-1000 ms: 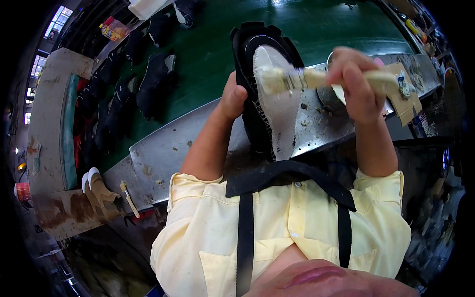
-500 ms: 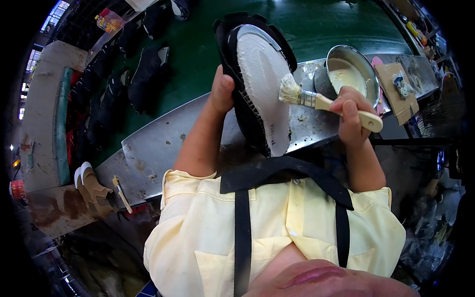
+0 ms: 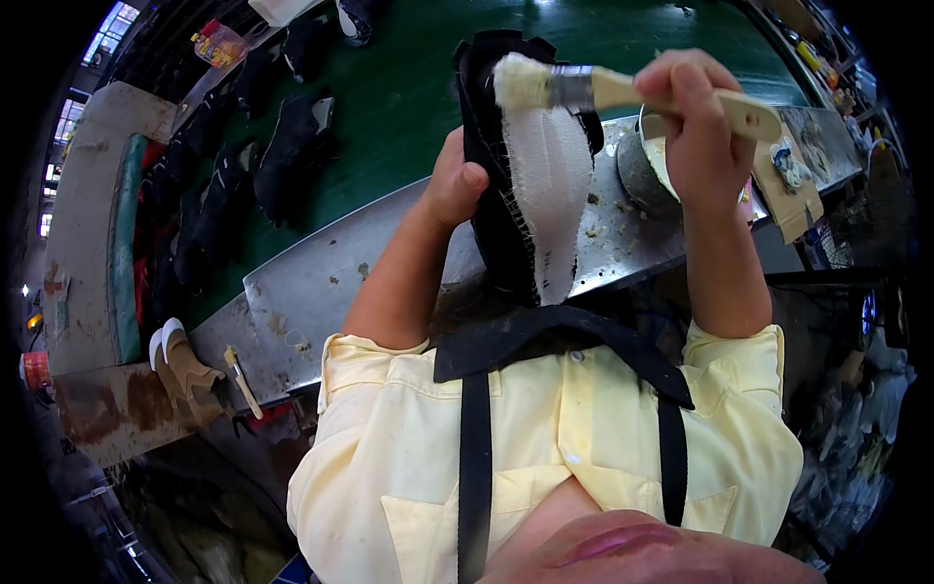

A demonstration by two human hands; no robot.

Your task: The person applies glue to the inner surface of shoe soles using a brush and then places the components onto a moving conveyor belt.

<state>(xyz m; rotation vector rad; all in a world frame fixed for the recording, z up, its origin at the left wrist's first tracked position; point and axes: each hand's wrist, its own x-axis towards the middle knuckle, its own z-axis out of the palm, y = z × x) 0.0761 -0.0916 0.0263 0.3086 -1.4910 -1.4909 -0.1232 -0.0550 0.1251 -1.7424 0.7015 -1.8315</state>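
Observation:
My left hand [image 3: 455, 183] grips a black shoe upper [image 3: 489, 209] by its left side, fingers hidden behind it. Its pale, stitched-edged underside [image 3: 553, 190] faces up, with the toe end pointing away from me. In my right hand [image 3: 702, 127] is a flat paintbrush [image 3: 574, 89] with a light wooden handle and a metal band. The cream-coated bristles lie over the toe end of the underside, hiding that part. Partly behind my right wrist, a round metal pot [image 3: 637, 173] stands on the metal ledge; the earlier frame shows creamy paste in it.
A metal ledge [image 3: 326, 258] runs along the near side of a green surface [image 3: 409, 92]. Several black shoe uppers [image 3: 292, 156] line the left. A second brush [image 3: 242, 380] and tan-and-white shoes [image 3: 185, 365] lie at the lower left. Cardboard [image 3: 790, 200] sits at the right.
My right hand has carried the brush up and leftward, from the middle of the underside to its toe end. The shoe upper and my left hand have shifted slightly right.

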